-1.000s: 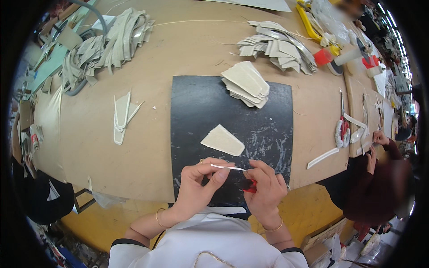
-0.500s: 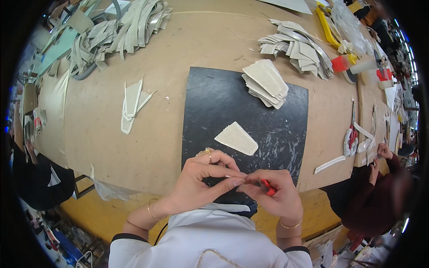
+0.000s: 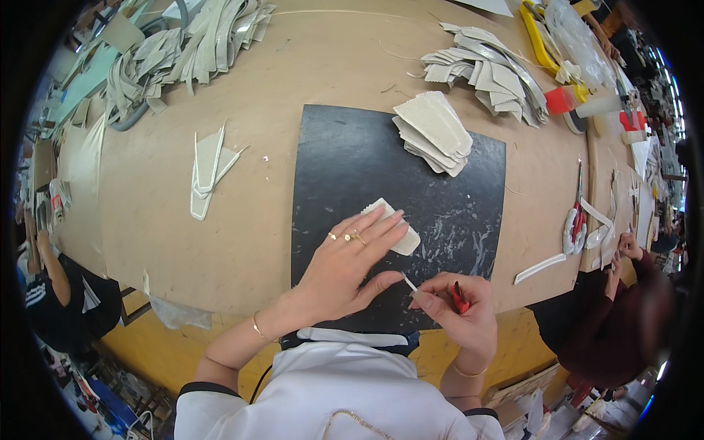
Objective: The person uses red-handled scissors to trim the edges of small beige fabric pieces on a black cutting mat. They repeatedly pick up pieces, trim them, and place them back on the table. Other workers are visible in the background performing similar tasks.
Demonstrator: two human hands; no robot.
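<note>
My left hand (image 3: 352,257) lies with its fingers stretched over a cream, tapered flat piece (image 3: 408,240) on the black mat (image 3: 345,158), covering much of that piece. To its right, over the near part of the mat, my right hand (image 3: 469,314) is closed. A thin white strip (image 3: 410,284) sticks out from between its thumb and fingertip, toward my left thumb. A small tool with a red and black handle (image 3: 460,298) is tucked in the same hand; its working end is hidden. Farther back on the mat sits a stack of similar cream pieces (image 3: 434,125).
Edged cream pieces (image 3: 208,169) lie left of the mat. Bundles of grey-beige strips stand at the far left (image 3: 220,44) and far right (image 3: 484,73). Red-handled scissors (image 3: 576,226) and a white strip (image 3: 540,269) lie rightward. Other people work at both sides.
My left hand has left the right fingertips, opened and moved forward onto the cream piece. My right hand has shifted slightly right, and the white strip now shows clearly.
</note>
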